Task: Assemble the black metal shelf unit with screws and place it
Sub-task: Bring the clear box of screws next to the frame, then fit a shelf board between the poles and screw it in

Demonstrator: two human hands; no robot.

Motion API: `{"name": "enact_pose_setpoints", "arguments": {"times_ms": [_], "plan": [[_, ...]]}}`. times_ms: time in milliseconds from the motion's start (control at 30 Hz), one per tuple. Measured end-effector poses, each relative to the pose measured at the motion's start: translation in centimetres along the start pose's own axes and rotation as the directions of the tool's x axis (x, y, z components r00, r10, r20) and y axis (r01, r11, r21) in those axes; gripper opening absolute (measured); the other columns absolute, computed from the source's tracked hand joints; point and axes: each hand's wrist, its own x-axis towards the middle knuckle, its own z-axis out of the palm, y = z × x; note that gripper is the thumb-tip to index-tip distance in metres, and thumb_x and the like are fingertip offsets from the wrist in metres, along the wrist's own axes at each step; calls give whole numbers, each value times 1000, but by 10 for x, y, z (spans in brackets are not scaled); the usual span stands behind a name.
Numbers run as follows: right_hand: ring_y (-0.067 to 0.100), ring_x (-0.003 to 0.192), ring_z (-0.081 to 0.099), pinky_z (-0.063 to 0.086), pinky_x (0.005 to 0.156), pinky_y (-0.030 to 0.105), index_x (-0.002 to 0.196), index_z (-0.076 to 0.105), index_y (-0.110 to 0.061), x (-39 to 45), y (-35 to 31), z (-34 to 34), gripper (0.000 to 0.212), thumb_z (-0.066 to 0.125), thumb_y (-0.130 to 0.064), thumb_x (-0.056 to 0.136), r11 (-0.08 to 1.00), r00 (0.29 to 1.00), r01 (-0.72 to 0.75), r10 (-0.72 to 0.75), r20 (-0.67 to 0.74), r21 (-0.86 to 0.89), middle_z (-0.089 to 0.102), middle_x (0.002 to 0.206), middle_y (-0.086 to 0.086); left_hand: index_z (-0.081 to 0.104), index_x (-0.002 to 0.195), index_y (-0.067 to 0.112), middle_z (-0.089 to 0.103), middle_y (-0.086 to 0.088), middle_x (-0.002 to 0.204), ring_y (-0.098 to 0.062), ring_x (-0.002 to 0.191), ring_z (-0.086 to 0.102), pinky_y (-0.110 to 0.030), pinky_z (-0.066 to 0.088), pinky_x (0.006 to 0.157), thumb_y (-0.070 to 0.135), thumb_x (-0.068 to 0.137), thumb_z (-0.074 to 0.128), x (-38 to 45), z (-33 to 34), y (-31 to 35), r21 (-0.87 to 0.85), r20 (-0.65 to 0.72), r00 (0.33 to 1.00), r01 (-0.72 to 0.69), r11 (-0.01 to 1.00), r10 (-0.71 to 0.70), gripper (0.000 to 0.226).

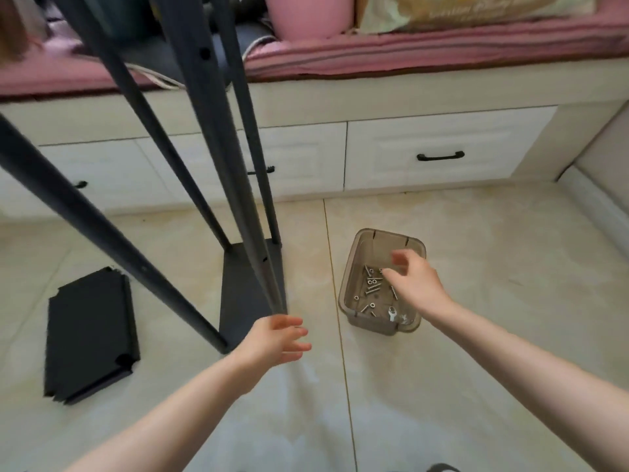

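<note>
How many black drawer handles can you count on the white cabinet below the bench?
3: one on the right drawer, one partly hidden behind the black shelf posts near the middle, and one at far left, mostly hidden by a post. More may be hidden.

Head camera looks steeply down at floor [442, 386].

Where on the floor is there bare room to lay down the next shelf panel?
Bare tile lies right of the clear bin, out toward the wall, and in front, between the two forearms. A strip between the loose black panels and the frame's base shelf is partly crossed by a leg. Crowded: around the frame legs and the bin, where the right hand hovers.
</note>
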Motion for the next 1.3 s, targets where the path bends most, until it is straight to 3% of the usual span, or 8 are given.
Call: {"name": "enact_pose_setpoints", "arguments": {"times_ms": [267,367,467,533,667,800,1033,1300], "plan": [[4,107,60,45,82,10,127,57,-20,-60,-104,24,31,61,-26,96,936,916,329,-349,200,128,63,117,-8,64,110,7,73,-12,104,-21,90,73,-25,57,71,6,96,61,-68,-80,-10,45,-287,958,-12,999,24,14],[1,105,59,46,81,10,129,54,-22,-73,-128,30,34,60,-29,97,922,895,363,-385,227,134,61,119,-10,67,100,5,73,-14,93,-23,82,71,-28,56,71,-1,94,61,-82,-113,3,-23,-526,842,-158,987,122,11],[2,107,60,50,89,20,132,54,-23,-80,-146,34,37,60,-32,97,915,882,384,-404,242,124,60,123,-11,65,97,16,71,-12,99,-23,87,69,-35,56,77,2,93,61,-92,-147,22,72,-660,696,-316,946,283,15],[5,110,61,51,96,29,137,51,-23,-82,-156,35,41,58,-34,98,914,866,394,-405,293,100,58,129,-11,59,110,25,66,-2,108,-18,95,66,-40,58,84,6,90,67,-97,-167,36,172,-611,689,-367,914,391,28],[7,110,60,51,100,35,138,50,-24,-78,-167,34,40,53,-35,100,911,859,409,-405,313,57,57,131,-12,43,134,45,62,13,119,-9,106,65,-35,56,84,21,87,79,-100,-186,63,200,-357,801,-437,877,481,64],[11,109,60,53,96,36,134,50,-24,-78,-173,38,36,51,-37,100,908,870,417,-408,277,26,56,123,-11,51,134,35,70,14,113,-4,104,66,-35,54,94,22,92,72,-98,-181,83,275,-281,808,-449,850,518,49],[16,99,66,56,90,42,116,58,-19,-72,-183,43,22,54,-33,99,925,909,380,-374,183,0,65,113,0,65,100,24,73,2,101,-16,101,68,-39,55,96,20,94,70,-101,-167,86,383,-202,803,-462,800,561,9],[26,92,67,55,86,49,113,60,-8,-63,-199,47,21,51,-23,101,906,901,417,-401,166,-75,68,102,8,64,99,17,71,1,97,-13,95,68,-31,55,89,14,92,71,-117,-155,69,395,-175,787,-495,774,592,11]]}}
